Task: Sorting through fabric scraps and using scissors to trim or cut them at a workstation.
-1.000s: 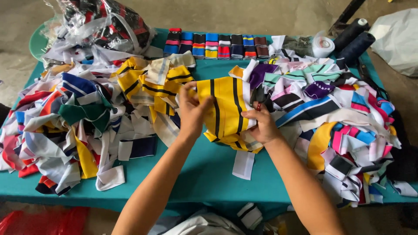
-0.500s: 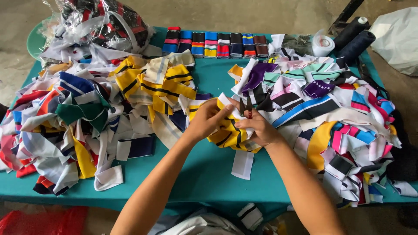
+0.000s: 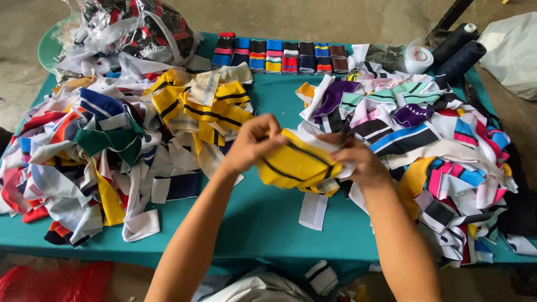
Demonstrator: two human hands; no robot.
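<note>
Both hands hold one yellow knit fabric piece with black stripes [image 3: 296, 165], folded over and lifted a little above the teal table [image 3: 263, 218]. My left hand [image 3: 251, 142] pinches its left end. My right hand [image 3: 358, 159] grips its right end, next to a white strip. A small white strip [image 3: 313, 210] lies on the table just below the piece.
Heaps of striped fabric strips cover the table: a left pile [image 3: 95, 151], a yellow-black pile [image 3: 207, 109] and a right pile [image 3: 430, 145]. A row of folded striped pieces [image 3: 279, 56] lines the far edge. A plastic bag of fabric [image 3: 140, 28] and dark thread cones [image 3: 458, 53] stand behind.
The yellow striped piece lay spread flat under both hands; now it is folded into a narrower bundle and raised off the table between them.
</note>
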